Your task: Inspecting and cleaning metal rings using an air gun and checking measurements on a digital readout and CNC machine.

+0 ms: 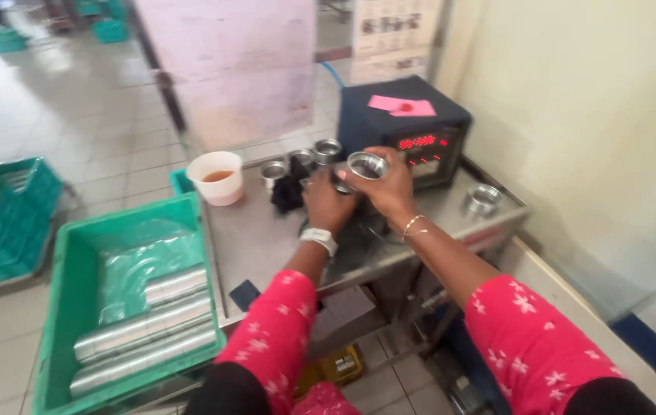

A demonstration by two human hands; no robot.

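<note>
My right hand (391, 186) grips a small round metal cup (367, 164), open end up, above the steel table (255, 234). My left hand (326, 201), with a white watch on the wrist, rests just left of it, fingers curled near a dark object (288, 190); what it holds is hidden. Three similar metal cups (301, 160) stand in a row behind my hands. One more metal cup (483, 199) sits alone at the table's right end.
A dark box-shaped device (405, 127) with a red lit display stands at the back, pink paper on top. A white cup of brown liquid (217, 177) sits at the left. A green crate (82, 307) with metal tubes stands at the table's left. More green crates (5, 215) line the floor.
</note>
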